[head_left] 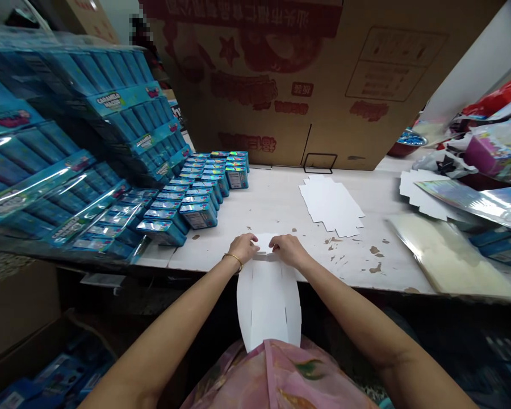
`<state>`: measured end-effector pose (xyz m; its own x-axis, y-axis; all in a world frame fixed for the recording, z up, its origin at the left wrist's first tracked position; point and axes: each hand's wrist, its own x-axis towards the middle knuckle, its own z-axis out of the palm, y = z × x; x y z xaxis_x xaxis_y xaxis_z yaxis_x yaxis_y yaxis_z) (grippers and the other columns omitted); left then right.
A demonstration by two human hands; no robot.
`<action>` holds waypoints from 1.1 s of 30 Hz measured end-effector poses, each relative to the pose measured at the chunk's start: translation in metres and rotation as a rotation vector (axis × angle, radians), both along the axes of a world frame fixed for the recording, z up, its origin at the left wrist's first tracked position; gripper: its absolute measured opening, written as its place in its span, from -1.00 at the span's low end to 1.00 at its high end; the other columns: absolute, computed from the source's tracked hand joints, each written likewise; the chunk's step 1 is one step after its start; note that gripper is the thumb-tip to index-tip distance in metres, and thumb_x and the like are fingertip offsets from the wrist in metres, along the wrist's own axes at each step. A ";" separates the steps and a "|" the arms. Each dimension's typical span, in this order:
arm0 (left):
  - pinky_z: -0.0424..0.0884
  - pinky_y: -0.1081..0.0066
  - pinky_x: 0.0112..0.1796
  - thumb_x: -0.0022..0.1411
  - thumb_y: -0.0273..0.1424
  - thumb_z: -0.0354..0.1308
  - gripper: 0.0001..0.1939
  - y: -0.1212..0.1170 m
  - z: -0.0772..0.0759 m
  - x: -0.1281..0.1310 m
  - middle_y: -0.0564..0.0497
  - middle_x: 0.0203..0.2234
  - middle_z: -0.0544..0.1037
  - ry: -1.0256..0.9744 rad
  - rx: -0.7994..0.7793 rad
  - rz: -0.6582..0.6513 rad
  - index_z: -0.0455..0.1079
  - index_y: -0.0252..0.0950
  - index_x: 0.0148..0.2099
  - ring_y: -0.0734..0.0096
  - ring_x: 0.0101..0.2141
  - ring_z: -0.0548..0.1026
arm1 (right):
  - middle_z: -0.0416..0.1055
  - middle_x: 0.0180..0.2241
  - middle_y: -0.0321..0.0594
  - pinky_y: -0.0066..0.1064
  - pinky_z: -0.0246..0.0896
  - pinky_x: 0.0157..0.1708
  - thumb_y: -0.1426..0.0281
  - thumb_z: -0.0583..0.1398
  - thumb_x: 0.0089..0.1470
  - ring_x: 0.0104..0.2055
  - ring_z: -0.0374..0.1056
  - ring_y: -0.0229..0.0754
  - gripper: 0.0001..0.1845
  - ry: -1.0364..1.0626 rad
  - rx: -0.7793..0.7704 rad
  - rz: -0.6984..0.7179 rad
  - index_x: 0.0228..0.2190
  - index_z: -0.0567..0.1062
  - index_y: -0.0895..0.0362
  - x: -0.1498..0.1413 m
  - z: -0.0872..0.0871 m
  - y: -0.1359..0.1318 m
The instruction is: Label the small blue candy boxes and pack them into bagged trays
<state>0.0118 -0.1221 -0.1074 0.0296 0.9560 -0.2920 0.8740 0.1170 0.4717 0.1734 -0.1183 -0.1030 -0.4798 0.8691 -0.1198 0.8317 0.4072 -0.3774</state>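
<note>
A white die-cut card blank (268, 301) lies at the near edge of the bench, its far end on the bench top and its long body sticking out past the edge toward the person's lap. Slits show along its creases. The far end seems folded or turned up under the hands, but the fingers hide how it lies.

The left grip (242, 248), with a gold bangle (234, 260) at the wrist, and the right grip (289, 250) sit palm-down on that end, close together and nearly touching. Their fingers curl over the card, and whether they pinch it or only press on it is hard to make out. The near end of the blank stops against a pink patterned garment (276, 375).

Farther off on the bench (272, 193), a flat white blank (332, 204) lies beyond the right grip, and more blanks (421, 193) sit to the right, partly under a shiny holographic sheet (472, 199). A clear bag of something pale (447, 261) lies at the right edge. To the left stand rows of small blue boxes (198, 215), and beyond them are shrink-wrapped blue packs (102, 108), cut off by the frame. A large printed cardboard carton (281, 96) closes the far side. A heap of bags and packaging (494, 147) at far right is too jumbled to sort out.
</note>
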 end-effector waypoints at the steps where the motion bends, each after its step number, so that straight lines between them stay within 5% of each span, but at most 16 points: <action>1: 0.30 0.45 -0.23 -0.03 -0.39 0.10 -0.61 0.001 -0.001 0.000 -0.05 -0.27 0.51 -0.011 -0.002 0.016 0.32 -0.33 -0.08 0.34 -0.23 0.44 | 0.48 -0.41 -0.34 -0.49 0.06 -0.39 0.61 0.04 -0.08 -0.32 0.34 -0.25 -0.65 0.011 -0.020 -0.008 -0.28 0.45 0.08 0.000 0.001 0.001; 5: 0.31 0.44 -0.26 -0.10 -0.42 0.18 -0.46 0.004 -0.006 0.000 -0.13 -0.25 0.49 -0.043 -0.033 0.045 0.23 -0.42 -0.01 0.29 -0.23 0.43 | 0.47 -0.39 -0.35 -0.50 0.05 -0.35 0.59 0.07 -0.10 -0.29 0.33 -0.26 -0.51 0.068 -0.110 -0.069 -0.07 0.29 0.09 -0.001 0.004 0.005; 11: 0.33 0.50 -0.44 -0.09 -0.40 0.18 -0.65 0.003 -0.014 -0.002 -0.04 -0.43 0.51 -0.273 -0.158 0.070 0.32 -0.42 -0.19 0.41 -0.43 0.45 | 0.45 -0.38 -0.34 -0.50 0.03 -0.39 0.60 0.11 -0.17 -0.30 0.31 -0.22 -0.29 0.100 -0.160 -0.124 0.06 0.09 0.06 -0.001 0.006 0.006; 14: 0.31 0.51 -0.47 -0.16 -0.39 0.23 -0.61 0.004 -0.018 -0.003 0.01 -0.47 0.48 -0.358 -0.198 0.125 0.33 -0.40 -0.22 0.43 -0.46 0.43 | 0.44 -0.41 -0.33 -0.50 0.02 -0.39 0.60 0.11 -0.16 -0.30 0.31 -0.21 -0.31 0.103 -0.149 -0.124 0.05 0.10 0.07 -0.002 0.005 0.006; 23: 0.21 0.50 -0.53 -0.28 -0.33 0.26 -0.66 0.009 -0.022 -0.006 0.08 -0.57 0.40 -0.211 -0.105 0.100 0.31 -0.35 -0.39 0.45 -0.51 0.36 | 0.44 -0.39 -0.32 -0.49 0.01 -0.37 0.59 0.12 -0.16 -0.30 0.30 -0.22 -0.36 0.081 -0.146 -0.138 0.01 0.16 0.07 -0.004 0.005 0.005; 28: 0.23 0.50 -0.54 -0.29 -0.34 0.27 -0.64 0.004 -0.023 -0.007 0.07 -0.57 0.40 -0.433 -0.166 0.180 0.32 -0.37 -0.36 0.48 -0.55 0.35 | 0.41 -0.40 -0.31 -0.48 0.03 -0.36 0.61 0.07 -0.11 -0.32 0.29 -0.23 -0.40 0.096 -0.074 -0.083 0.00 0.17 0.03 -0.003 0.006 -0.001; 33: 0.19 0.49 -0.53 -0.28 -0.32 0.24 -0.76 0.006 -0.025 -0.011 0.12 -0.65 0.35 -0.350 -0.081 0.121 0.29 -0.33 -0.54 0.50 -0.57 0.30 | 0.25 -0.12 -0.13 -0.45 0.11 -0.31 0.47 0.21 -0.21 -0.18 0.24 -0.19 -0.28 0.217 -0.080 -0.342 0.03 0.12 0.12 -0.001 -0.004 0.004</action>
<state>0.0007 -0.1158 -0.1321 0.0299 0.9328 -0.3591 0.6389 0.2584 0.7246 0.1724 -0.1148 -0.1073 -0.1864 0.9749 -0.1214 0.8117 0.0832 -0.5781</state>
